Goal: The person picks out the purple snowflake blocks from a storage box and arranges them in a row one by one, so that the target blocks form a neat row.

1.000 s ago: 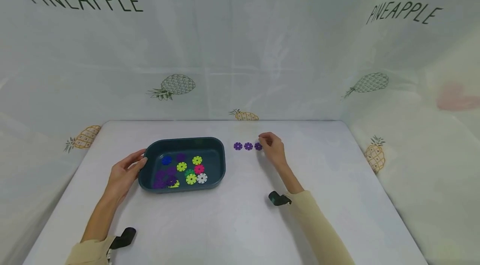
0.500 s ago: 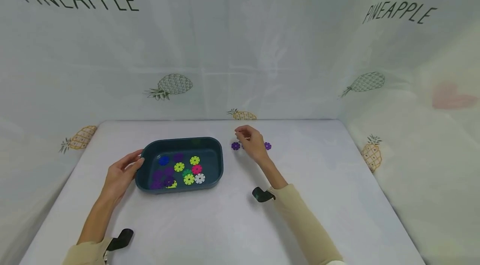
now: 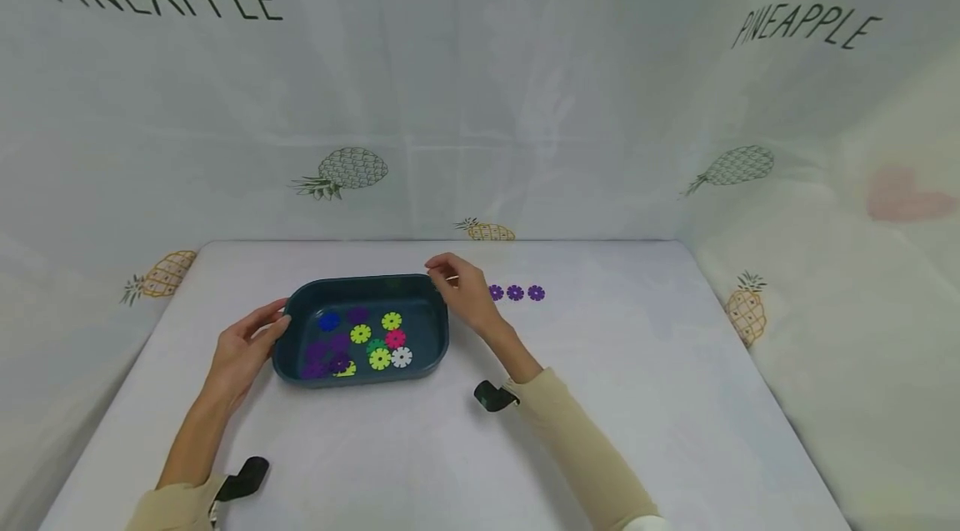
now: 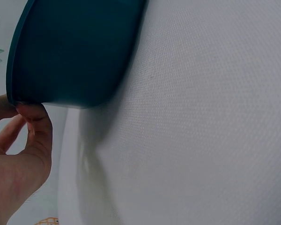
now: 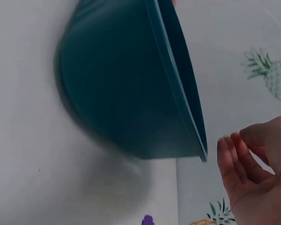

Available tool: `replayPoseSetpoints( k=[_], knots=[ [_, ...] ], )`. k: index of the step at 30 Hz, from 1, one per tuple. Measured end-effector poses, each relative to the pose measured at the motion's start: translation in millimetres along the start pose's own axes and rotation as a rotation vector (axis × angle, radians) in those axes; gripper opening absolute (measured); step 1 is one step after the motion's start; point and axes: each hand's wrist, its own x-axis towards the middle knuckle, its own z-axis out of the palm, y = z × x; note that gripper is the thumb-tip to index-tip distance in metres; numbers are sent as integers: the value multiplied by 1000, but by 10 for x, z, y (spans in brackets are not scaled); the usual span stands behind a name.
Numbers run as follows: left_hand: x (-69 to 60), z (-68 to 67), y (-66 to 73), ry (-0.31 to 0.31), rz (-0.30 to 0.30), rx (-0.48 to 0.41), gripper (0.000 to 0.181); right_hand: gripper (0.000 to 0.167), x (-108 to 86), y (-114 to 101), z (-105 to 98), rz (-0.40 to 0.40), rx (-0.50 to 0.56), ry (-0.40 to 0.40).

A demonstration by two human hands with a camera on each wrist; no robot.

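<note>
One left hand [image 3: 243,350] pinching a teal tray [image 3: 422,316], right hand [image 3: 465,293] beside its opposite end, thumb close to fingertips

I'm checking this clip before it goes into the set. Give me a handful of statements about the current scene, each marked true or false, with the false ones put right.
1. The left hand holds the tray at its rim. True.
2. The white disc lies on the table outside the tray. False: it lies in the tray.
3. Three purple discs show in a row on the table, to the right of the right hand. True.
4. The right hand's fingers pinch the tray's rim. False: the right wrist view shows a gap between them and the rim.
5. In the head view, the blue disc lies left of the pink disc. True.
</note>
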Motion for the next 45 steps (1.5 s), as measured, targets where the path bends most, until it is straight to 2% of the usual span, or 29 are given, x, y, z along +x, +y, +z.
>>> replayPoseSetpoints(
  k=[10,15,20,30,35,38,45],
  knots=[
    [-4,1,1,3,0,23,59,19,-1,-114,321,-73,7,-120],
    [14,5,-6,2,0,-19,56,18,-6,-151,474,-111,-6,-142],
    [46,-1,-29,-9,-1,-82,55,19,-22,-203,629,-138,30,-176],
    [49,10,-30,-8,-6,-67,56,19,-46,-214,951,-169,32,-238],
    [52,17,-29,-6,-1,-67,57,20,-55,-242,1048,-150,28,-321],
    [61,18,-35,-5,-1,-55,57,20,-65,-253,1085,-156,-18,-399],
    [59,-1,-35,-7,-20,-26,58,23,-79,-262,1152,-237,-146,-585]
  ],
)
